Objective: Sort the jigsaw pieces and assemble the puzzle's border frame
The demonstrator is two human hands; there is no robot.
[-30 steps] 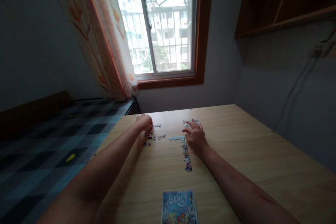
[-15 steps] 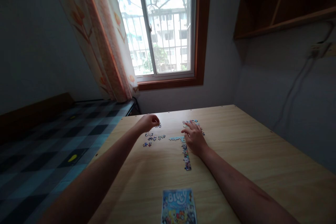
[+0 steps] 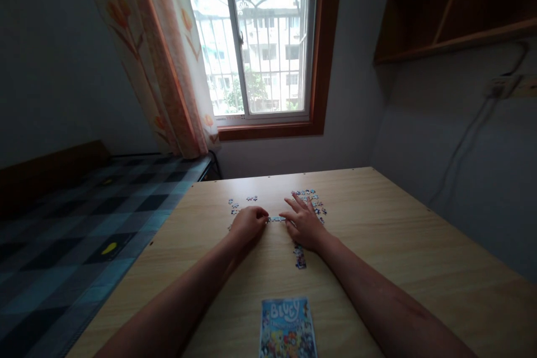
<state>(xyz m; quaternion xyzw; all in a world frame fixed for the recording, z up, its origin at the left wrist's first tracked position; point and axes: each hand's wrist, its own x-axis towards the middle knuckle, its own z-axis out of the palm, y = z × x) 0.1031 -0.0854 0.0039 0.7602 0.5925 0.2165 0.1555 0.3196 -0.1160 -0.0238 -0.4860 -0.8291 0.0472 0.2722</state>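
Note:
My left hand [image 3: 248, 225] is pinched on a small jigsaw puzzle piece at the left end of a pale blue joined strip [image 3: 276, 218]. The piece is mostly covered by the fingertips. My right hand [image 3: 306, 224] lies with fingers spread over the corner where this strip meets another row. That second joined row [image 3: 300, 257], multicoloured, runs toward me from under the right hand. Loose puzzle pieces [image 3: 321, 205] are scattered just beyond the right hand. More loose pieces [image 3: 234, 206] lie beyond my left hand, some of them hidden by it.
A blue picture sheet marked "Bluey" [image 3: 288, 327] lies on the wooden table [image 3: 377, 246] close to me. Left of the table is a bed with a checked cover [image 3: 138, 224]. A window [image 3: 268, 39] and curtain [image 3: 155, 67] are behind; a shelf [image 3: 444, 11] hangs at right.
My left hand has moved right and nearer, from the far loose pieces to the left end of the blue strip. My right hand stays at the corner, shifted slightly.

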